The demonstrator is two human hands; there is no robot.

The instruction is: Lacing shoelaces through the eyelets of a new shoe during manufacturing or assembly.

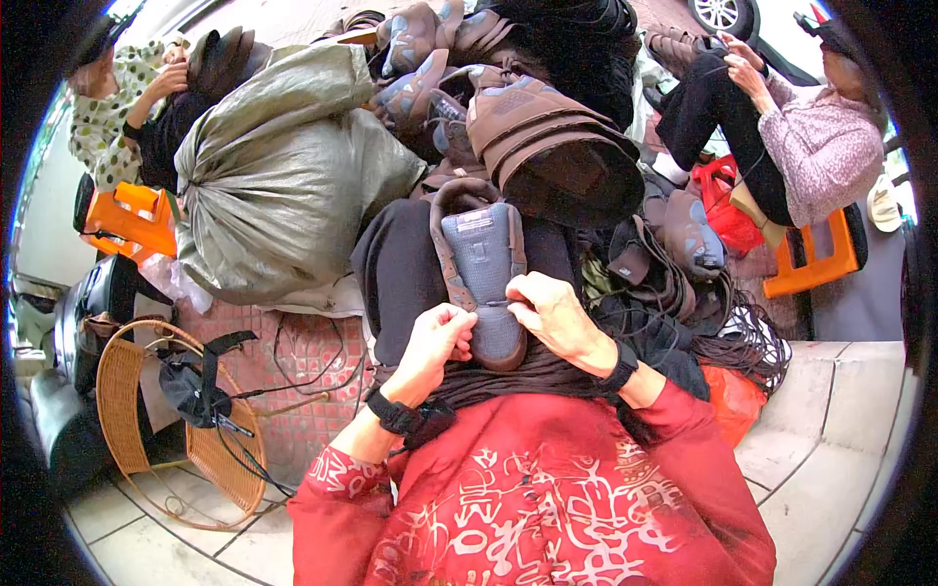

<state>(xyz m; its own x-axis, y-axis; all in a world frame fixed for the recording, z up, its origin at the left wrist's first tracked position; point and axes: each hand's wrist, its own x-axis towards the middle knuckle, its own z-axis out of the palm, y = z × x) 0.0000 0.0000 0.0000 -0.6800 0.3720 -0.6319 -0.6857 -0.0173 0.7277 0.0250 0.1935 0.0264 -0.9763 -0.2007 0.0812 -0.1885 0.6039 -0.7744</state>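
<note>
A brown shoe upper (482, 249) with a blue-grey tongue lies on my lap, its toe toward me. A thin dark shoelace (493, 304) crosses the tongue between my hands. My left hand (442, 340) is closed in a pinch at the upper's left edge, on the lace end as far as I can see. My right hand (555, 314) pinches at the other edge, thumb and forefinger together on the lace. A bundle of dark brown laces (489, 384) lies across my lap just below the toe.
Stacked brown shoe uppers (547, 122) rise beyond my knees. A bulging grey-green sack (283, 176) stands left of them. Two people sit at far left and far right, by orange stools (132, 230). A wicker chair (220, 459) and cables are at my left; coiled cords (747, 347) at my right.
</note>
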